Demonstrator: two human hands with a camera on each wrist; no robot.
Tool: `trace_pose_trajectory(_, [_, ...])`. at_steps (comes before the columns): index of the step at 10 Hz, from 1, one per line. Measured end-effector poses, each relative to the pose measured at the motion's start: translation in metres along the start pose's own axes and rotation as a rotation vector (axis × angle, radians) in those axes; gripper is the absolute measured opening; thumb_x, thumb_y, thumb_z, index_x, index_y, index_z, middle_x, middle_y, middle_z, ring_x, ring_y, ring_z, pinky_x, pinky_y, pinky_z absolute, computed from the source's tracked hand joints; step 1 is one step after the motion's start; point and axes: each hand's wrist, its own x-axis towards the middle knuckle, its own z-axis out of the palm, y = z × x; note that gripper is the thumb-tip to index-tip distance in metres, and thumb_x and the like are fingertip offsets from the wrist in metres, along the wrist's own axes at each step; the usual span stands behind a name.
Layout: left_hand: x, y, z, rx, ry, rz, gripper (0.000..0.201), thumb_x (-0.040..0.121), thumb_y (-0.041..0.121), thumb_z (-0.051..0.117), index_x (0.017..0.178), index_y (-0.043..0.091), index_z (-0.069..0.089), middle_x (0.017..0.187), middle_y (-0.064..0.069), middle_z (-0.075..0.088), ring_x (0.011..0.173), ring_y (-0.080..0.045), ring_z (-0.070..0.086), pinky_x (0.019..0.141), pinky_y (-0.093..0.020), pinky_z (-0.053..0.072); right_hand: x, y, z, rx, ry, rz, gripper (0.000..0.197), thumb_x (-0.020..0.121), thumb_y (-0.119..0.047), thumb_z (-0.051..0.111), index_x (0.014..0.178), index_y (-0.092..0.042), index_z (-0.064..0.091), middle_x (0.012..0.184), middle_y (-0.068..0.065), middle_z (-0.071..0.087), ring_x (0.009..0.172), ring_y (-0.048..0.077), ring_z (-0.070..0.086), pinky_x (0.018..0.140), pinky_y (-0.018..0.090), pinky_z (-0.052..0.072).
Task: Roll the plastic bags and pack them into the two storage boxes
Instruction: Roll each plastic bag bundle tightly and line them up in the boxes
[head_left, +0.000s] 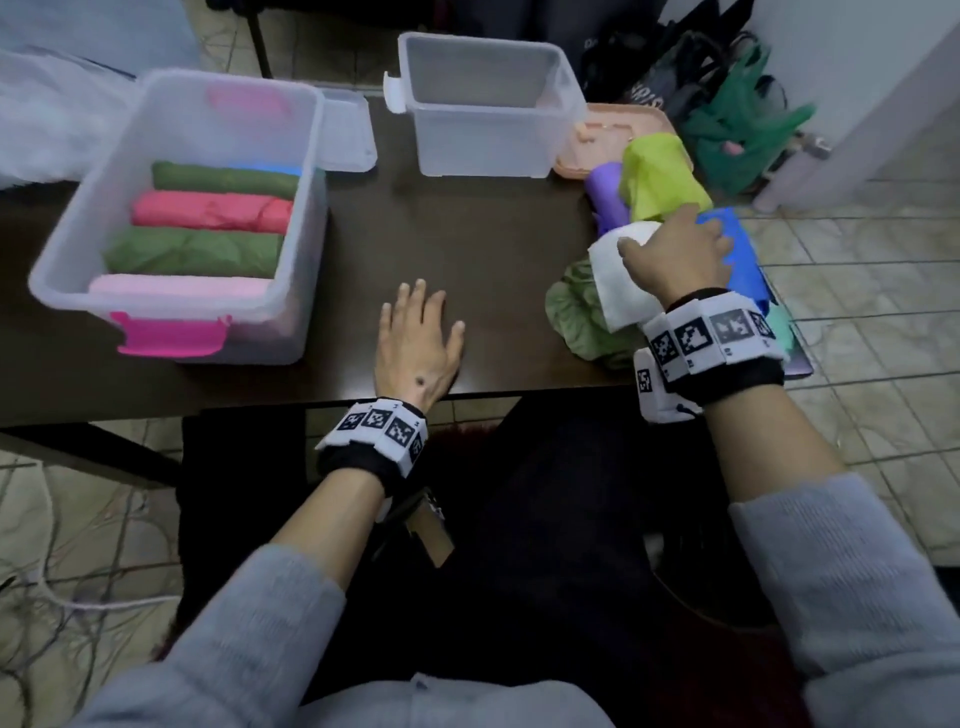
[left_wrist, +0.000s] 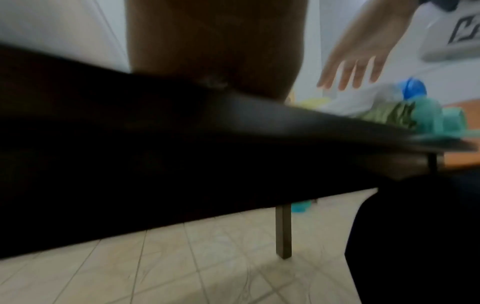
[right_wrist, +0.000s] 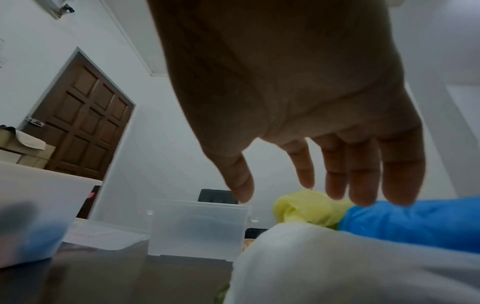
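right hand (right_wrist: 298, 102): nearest the lens in the right wrist view, palm down, fingers (right_wrist: 400, 174) straight and spread, hovering over the bag pile; grasps nothing, contact with the bags can't be confirmed
right hand, head view (head_left: 675, 254): over the white bag (head_left: 618, 291) and the blue bag (head_left: 743, 260) at the desk's right end
left hand (head_left: 415, 343): flat on the desk (head_left: 467, 228), fingers extended, relaxed, holding nothing; sits near the front edge, between the big box and the pile
left wrist view: blurred and dark, mostly desk edge; the right hand shows in the distance above the pile
bag pile: loose, unrolled bags bunched at the right end: white, blue, yellow-green bag (head_left: 660, 176), purple bag (head_left: 608, 192), crumpled olive bag (head_left: 576, 317), a teal one at the far right edge
big storage box (head_left: 306, 208): clear, pink latch (head_left: 166, 332), on the desk's left; holds rolled bags laid side by side: pale pink roll (head_left: 176, 288) nearest, then green roll (head_left: 192, 252), red-pink roll (head_left: 208, 210), dark green roll (head_left: 223, 179); something blue behind that, unclear
small storage box (head_left: 488, 150): clear, at the back centre, no bags visible inside
clear lid (head_left: 345, 130): flat between the two boxes
peach lid (head_left: 597, 135): behind the pile, just right of the small box
floor: dark and green bags heaped past the desk's far right corner
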Motion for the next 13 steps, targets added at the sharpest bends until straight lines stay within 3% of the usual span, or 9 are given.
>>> trace_pose_trajectory(2, [-0.002, -0.004, 0.003, -0.014, 0.026, 0.018, 0.05, 0.099, 0.036, 0.036, 0.143, 0.013, 0.036, 0.156, -0.007, 0.024, 0.146, -0.021, 0.012, 0.119, -0.036, 0.006, -0.008, 0.002, 0.025, -0.097, -0.064, 0.019, 0.084, 0.083, -0.056, 0.058, 0.142, -0.005, 0.025, 0.142, 0.022, 0.031, 0.133, 0.037, 0.027, 0.102, 0.044, 0.031])
trace_pose_trajectory(5, [-0.002, -0.006, 0.005, -0.029, 0.025, 0.019, 0.05, 0.099, 0.036, 0.036, 0.144, 0.013, 0.035, 0.156, -0.006, 0.023, 0.146, -0.02, 0.011, 0.119, -0.034, 0.004, -0.018, -0.014, 0.064, 0.124, -0.249, 0.019, 0.101, 0.078, -0.068, 0.055, 0.142, 0.001, 0.02, 0.145, 0.023, 0.031, 0.134, 0.037, 0.029, 0.107, 0.044, 0.026])
trace_pose_trajectory(6, [-0.002, -0.006, 0.005, -0.032, 0.024, 0.019, 0.05, 0.099, 0.036, 0.035, 0.144, 0.014, 0.034, 0.156, -0.006, 0.022, 0.146, -0.019, 0.01, 0.119, -0.034, 0.004, -0.021, -0.018, 0.063, 0.064, -0.197, -0.006, 0.098, 0.08, -0.066, 0.054, 0.145, -0.002, 0.018, 0.147, 0.019, 0.026, 0.137, 0.034, 0.024, 0.108, 0.045, 0.024])
trace_pose_trajectory(7, [-0.002, -0.006, 0.005, -0.03, 0.025, 0.018, 0.05, 0.1, 0.036, 0.036, 0.144, 0.014, 0.034, 0.156, -0.006, 0.022, 0.146, -0.019, 0.01, 0.119, -0.034, 0.003, -0.031, -0.026, 0.059, -0.053, 0.097, -0.218, 0.081, 0.084, -0.059, 0.052, 0.14, -0.006, 0.029, 0.14, 0.015, 0.033, 0.129, 0.033, 0.031, 0.101, 0.046, 0.031])
trace_pose_trajectory(8, [-0.001, -0.006, 0.005, -0.029, 0.031, 0.022, 0.05, 0.099, 0.036, 0.036, 0.144, 0.013, 0.035, 0.156, -0.006, 0.023, 0.146, -0.02, 0.011, 0.119, -0.034, 0.003, -0.037, -0.044, 0.059, -0.065, 0.063, -0.361, 0.039, 0.094, -0.026, 0.045, 0.127, -0.004, 0.042, 0.132, 0.017, 0.042, 0.123, 0.033, 0.039, 0.095, 0.041, 0.037])
trace_pose_trajectory(9, [-0.002, -0.006, 0.004, -0.044, 0.033, 0.021, 0.049, 0.099, 0.035, 0.038, 0.143, 0.013, 0.036, 0.155, -0.007, 0.024, 0.146, -0.02, 0.012, 0.118, -0.034, 0.003, -0.029, -0.05, 0.069, -0.15, -0.168, -0.255, 0.04, 0.094, -0.012, 0.039, 0.132, 0.0, 0.037, 0.138, 0.017, 0.037, 0.126, 0.035, 0.036, 0.1, 0.039, 0.033])
trace_pose_trajectory(11, [-0.002, -0.005, 0.004, -0.034, 0.032, 0.018, 0.049, 0.099, 0.034, 0.037, 0.143, 0.013, 0.036, 0.155, -0.007, 0.025, 0.146, -0.02, 0.012, 0.118, -0.034, 0.003, -0.017, -0.053, 0.048, -0.174, -0.289, -0.199, 0.042, 0.093, -0.02, 0.054, 0.13, -0.003, 0.045, 0.134, 0.018, 0.047, 0.124, 0.032, 0.046, 0.097, 0.036, 0.04])
trace_pose_trajectory(12, [-0.001, -0.005, 0.004, -0.05, 0.031, 0.017, 0.049, 0.099, 0.034, 0.037, 0.143, 0.013, 0.036, 0.155, -0.007, 0.024, 0.146, -0.021, 0.012, 0.118, -0.034, 0.003, -0.018, -0.054, 0.042, -0.264, -0.293, -0.232, 0.035, 0.089, -0.039, 0.058, 0.108, -0.01, 0.059, 0.122, 0.01, 0.06, 0.116, 0.025, 0.055, 0.09, 0.029, 0.041])
trace_pose_trajectory(13, [-0.001, -0.006, 0.002, -0.101, 0.013, 0.013, 0.048, 0.098, 0.033, 0.039, 0.142, 0.013, 0.038, 0.155, -0.006, 0.025, 0.146, -0.02, 0.012, 0.118, -0.033, 0.002, -0.018, -0.055, 0.058, -0.166, -0.367, -0.147, 0.059, 0.08, -0.044, 0.068, 0.119, -0.002, 0.055, 0.123, 0.012, 0.058, 0.115, 0.027, 0.054, 0.074, 0.026, 0.039])
